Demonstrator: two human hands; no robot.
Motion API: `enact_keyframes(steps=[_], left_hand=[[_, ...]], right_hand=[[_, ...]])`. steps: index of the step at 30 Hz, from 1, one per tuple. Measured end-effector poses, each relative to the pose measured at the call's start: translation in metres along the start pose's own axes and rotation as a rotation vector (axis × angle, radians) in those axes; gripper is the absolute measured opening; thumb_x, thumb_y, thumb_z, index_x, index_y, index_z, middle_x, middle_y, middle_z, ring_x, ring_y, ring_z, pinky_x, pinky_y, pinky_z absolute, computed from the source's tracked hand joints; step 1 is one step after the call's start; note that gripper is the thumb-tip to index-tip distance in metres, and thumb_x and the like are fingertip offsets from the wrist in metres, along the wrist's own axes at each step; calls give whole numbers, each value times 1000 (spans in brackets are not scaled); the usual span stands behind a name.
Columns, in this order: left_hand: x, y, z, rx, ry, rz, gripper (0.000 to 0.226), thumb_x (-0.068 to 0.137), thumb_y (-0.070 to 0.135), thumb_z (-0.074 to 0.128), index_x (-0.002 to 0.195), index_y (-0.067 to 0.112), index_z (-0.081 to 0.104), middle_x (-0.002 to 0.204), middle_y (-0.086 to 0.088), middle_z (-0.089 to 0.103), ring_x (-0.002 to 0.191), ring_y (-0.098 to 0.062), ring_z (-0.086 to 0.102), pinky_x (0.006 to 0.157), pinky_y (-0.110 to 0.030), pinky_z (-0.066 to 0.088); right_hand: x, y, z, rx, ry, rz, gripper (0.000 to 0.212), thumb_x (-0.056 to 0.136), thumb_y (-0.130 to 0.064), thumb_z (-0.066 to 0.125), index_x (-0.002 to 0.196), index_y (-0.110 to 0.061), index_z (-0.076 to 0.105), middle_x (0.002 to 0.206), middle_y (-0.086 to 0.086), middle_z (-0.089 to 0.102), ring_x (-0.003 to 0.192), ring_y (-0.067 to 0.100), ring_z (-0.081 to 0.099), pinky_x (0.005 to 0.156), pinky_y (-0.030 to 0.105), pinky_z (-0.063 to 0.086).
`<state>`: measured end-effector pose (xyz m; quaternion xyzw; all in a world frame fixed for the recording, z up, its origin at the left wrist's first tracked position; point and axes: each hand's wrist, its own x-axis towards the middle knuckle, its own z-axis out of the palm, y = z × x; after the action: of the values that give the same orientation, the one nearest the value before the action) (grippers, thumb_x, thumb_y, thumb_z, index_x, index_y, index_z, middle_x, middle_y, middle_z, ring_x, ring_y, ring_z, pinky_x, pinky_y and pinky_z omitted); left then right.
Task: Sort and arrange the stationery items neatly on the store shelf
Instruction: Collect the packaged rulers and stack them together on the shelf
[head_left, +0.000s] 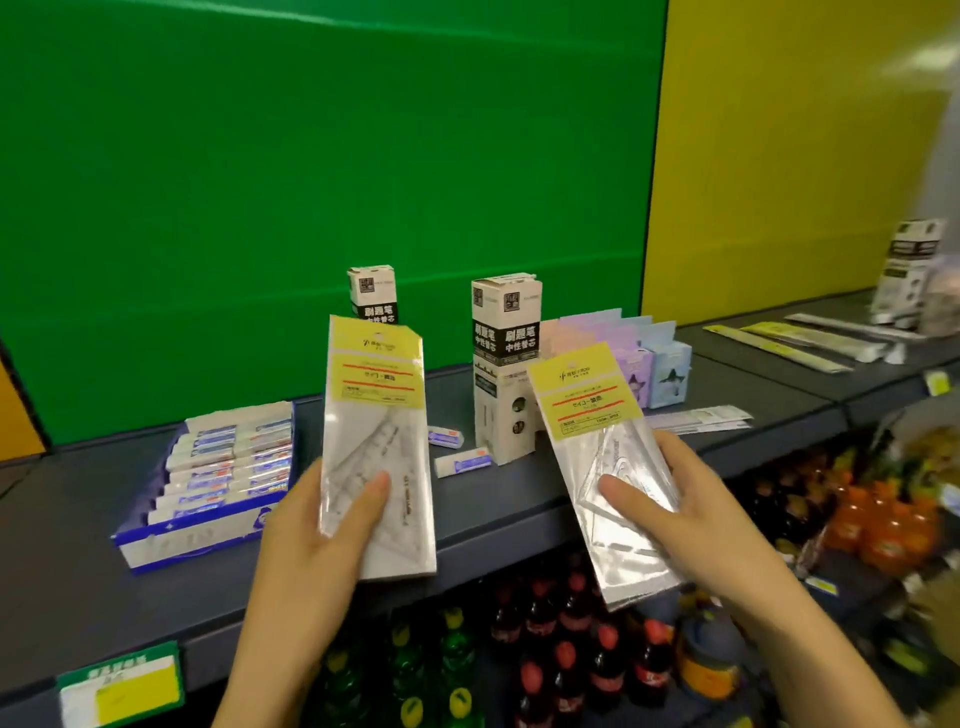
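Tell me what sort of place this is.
Most likely a shop aisle: a dark shelf with a price label on its front edge, a display tray of packaged erasers on it, and bottled drinks below.

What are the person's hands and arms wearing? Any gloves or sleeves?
Nothing at all. The left hand and the right hand are bare, with no gloves and no rings. The left forearm and the right forearm are bare too, right down to the picture's edge. No sleeve, watch or bracelet shows.
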<state>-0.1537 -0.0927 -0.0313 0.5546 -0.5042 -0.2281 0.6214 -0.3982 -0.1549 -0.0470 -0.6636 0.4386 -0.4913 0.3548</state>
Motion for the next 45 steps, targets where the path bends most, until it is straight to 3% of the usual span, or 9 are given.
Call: enact_keyframes(steps=[4,10,17,23,28,33,38,40,45], left_hand=[[5,19,48,-103,-33,81,13,84,24,61,87,36,64,91,9,74,84,-6,70,73,-28,53],[7,40,156,-241,-162,149,20,86,18,58,96,35,62,91,16,73,83,-2,69,68,-16,53],[2,48,310,-365,-191,33,23,85,13,61,104,27,59,109,-1,67,102,-21,64,91,-38,50],[-7,51,413,-379,-215,-66,19,89,9,51,104,20,57,107,-3,67,96,-20,64,82,-36,49],[1,59,479,-288,-230,-62,15,90,9,45,96,19,54,97,2,63,89,-17,60,70,-31,46],[27,54,546,-238,-243,-79,17,89,8,41,101,13,52,93,0,61,83,-17,59,64,-29,44],[75,53,606,-201,-235,-71,20,88,6,45,104,17,50,94,6,61,81,-9,61,58,-17,48],[96,55,625,-194,-244,-75,18,88,5,50,101,17,51,91,4,62,79,-10,62,61,-20,51],[144,59,663,-147,-253,-93,22,87,5,57,107,7,51,102,-8,66,84,-17,66,68,-26,56]], right_hand=[[0,8,-44,40,132,38,29,82,-26,65,106,-36,55,105,-8,67,95,14,66,85,37,53],[6,33,-139,47,298,57,24,83,-28,64,105,-32,54,107,-3,66,97,18,65,88,44,52],[16,70,-278,2,412,96,27,85,-25,62,110,-25,52,107,-3,65,97,20,63,86,40,51],[34,109,-375,-50,445,169,31,85,-26,62,113,-21,48,112,4,62,97,23,63,82,41,52],[61,133,-424,-42,434,176,35,86,-25,61,118,-17,47,108,2,61,87,15,63,66,30,51],[108,167,-467,-95,416,189,27,87,-29,60,110,-27,47,109,1,62,97,22,63,85,45,52],[174,187,-504,-119,324,163,26,89,-17,44,112,-29,47,114,2,61,98,24,62,82,42,50],[204,190,-516,-152,286,142,32,87,-16,42,115,-30,48,116,-1,60,102,23,59,83,40,48],[270,201,-533,-159,159,84,29,88,-11,42,114,-22,49,108,1,59,84,9,54,63,26,39]])
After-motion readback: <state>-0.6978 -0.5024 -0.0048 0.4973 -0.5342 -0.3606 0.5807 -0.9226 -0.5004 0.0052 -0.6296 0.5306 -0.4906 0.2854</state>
